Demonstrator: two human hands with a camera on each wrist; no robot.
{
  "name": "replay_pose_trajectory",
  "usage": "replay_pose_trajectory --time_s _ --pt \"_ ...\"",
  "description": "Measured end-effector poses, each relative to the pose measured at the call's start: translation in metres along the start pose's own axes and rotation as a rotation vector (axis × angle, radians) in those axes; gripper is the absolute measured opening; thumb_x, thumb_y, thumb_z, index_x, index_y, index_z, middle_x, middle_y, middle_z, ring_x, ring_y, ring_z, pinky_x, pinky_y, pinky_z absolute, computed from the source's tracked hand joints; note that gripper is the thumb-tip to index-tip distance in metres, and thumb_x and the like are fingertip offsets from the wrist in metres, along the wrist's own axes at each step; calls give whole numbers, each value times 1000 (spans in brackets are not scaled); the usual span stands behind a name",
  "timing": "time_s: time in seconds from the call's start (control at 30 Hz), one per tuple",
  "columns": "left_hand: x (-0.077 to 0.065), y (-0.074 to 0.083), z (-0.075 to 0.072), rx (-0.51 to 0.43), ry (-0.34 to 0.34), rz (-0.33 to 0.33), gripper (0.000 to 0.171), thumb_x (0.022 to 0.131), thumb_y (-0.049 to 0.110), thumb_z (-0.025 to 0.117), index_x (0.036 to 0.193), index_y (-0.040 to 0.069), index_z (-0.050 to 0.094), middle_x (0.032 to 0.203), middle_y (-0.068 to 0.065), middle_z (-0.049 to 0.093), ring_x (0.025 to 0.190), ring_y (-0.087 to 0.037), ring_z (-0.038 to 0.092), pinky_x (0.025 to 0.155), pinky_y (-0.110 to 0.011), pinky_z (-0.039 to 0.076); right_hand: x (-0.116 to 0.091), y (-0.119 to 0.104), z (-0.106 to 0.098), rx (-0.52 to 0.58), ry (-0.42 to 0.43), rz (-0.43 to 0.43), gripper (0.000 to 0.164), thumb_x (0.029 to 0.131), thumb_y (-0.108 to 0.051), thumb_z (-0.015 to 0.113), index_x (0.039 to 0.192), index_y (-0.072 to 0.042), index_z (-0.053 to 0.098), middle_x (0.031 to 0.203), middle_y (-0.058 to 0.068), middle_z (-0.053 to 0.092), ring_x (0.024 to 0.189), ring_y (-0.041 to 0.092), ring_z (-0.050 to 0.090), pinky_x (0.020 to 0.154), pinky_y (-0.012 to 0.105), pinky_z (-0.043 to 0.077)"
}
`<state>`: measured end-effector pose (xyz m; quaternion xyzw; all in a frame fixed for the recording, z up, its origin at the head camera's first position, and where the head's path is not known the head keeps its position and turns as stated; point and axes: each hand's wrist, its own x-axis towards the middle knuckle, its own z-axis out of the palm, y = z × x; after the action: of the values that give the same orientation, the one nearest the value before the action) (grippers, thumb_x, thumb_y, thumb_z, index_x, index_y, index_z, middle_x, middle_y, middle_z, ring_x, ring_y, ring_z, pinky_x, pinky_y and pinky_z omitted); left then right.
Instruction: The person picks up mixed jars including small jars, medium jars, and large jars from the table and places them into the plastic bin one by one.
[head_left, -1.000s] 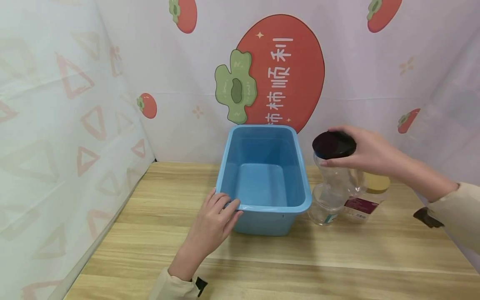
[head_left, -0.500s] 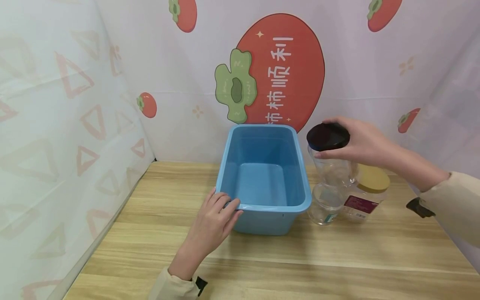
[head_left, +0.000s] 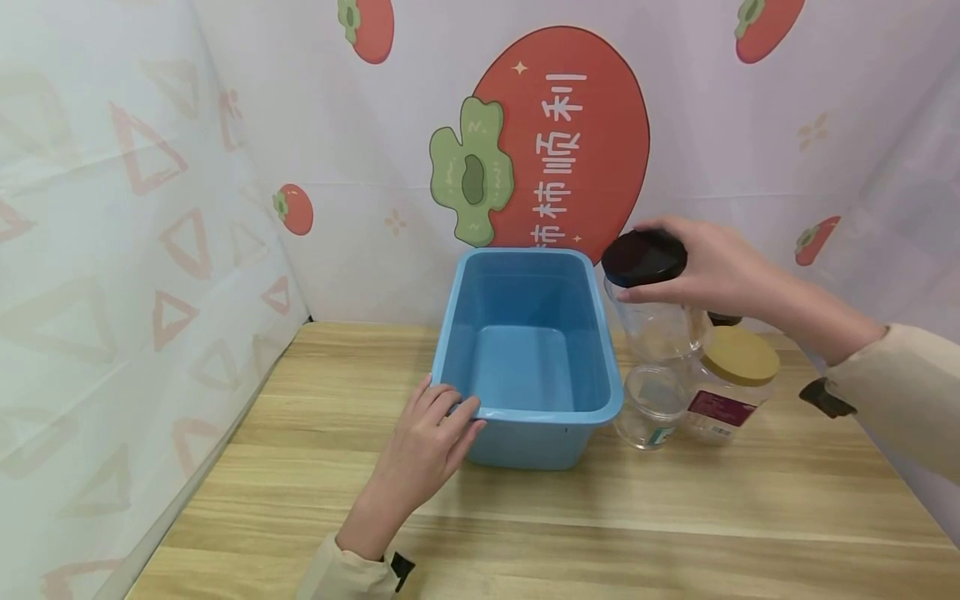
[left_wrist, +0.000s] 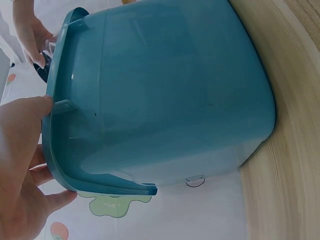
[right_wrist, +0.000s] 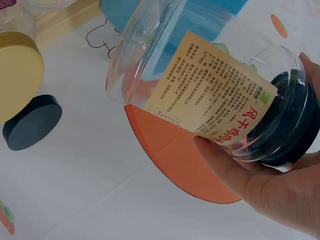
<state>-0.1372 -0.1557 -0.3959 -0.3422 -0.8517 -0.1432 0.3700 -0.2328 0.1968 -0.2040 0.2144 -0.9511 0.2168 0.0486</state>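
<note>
My right hand (head_left: pixel 708 262) grips a clear plastic jar (right_wrist: pixel 210 95) round its black lid (head_left: pixel 643 257) and neck. The jar is held above the table, right of the blue plastic tub (head_left: pixel 547 442), and a tan printed label faces the right wrist camera. With its fingers over the rim, my left hand (head_left: pixel 431 437) holds the tub at its near left corner; in the left wrist view the thumb (left_wrist: pixel 42 105) lies on one side of the rim and fingertips show further along. Inside, the tub shows only its bare floor.
Right of the tub stand a small clear jar (head_left: pixel 648 417) and a yellow-lidded jar (head_left: pixel 731 392) with a dark red label. A further black lid (right_wrist: pixel 32 122) shows behind the yellow one. A patterned cloth (head_left: pixel 360 275) hangs behind the wooden table (head_left: pixel 300 467).
My right hand has raised the black-lidded jar and carried it left, toward the tub. The yellow-lidded jar and a black lid behind it have come into fuller view. My left hand has stayed put.
</note>
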Motion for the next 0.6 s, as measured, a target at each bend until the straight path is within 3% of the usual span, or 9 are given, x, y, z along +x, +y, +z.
replay_pose_trajectory --time_s 0.43,0.6 --pt "-1 0 -1 -1 -9 -7 51 115 39 36 110 6 74 98 -8 69 101 -29 65 103 -61 53 9 -14 -3 -23 8 -24 81 84 -40 90 148 -7 52 133 20 64 114 39 60 85 51 55" --pt "-1 -1 -1 3 -16 -9 49 115 39 38 110 6 75 98 -9 69 101 -29 65 104 -61 53 12 -20 -4 -17 -3 -31 82 84 -42 90 149 -8 52 133 21 63 115 41 58 87 57 57"
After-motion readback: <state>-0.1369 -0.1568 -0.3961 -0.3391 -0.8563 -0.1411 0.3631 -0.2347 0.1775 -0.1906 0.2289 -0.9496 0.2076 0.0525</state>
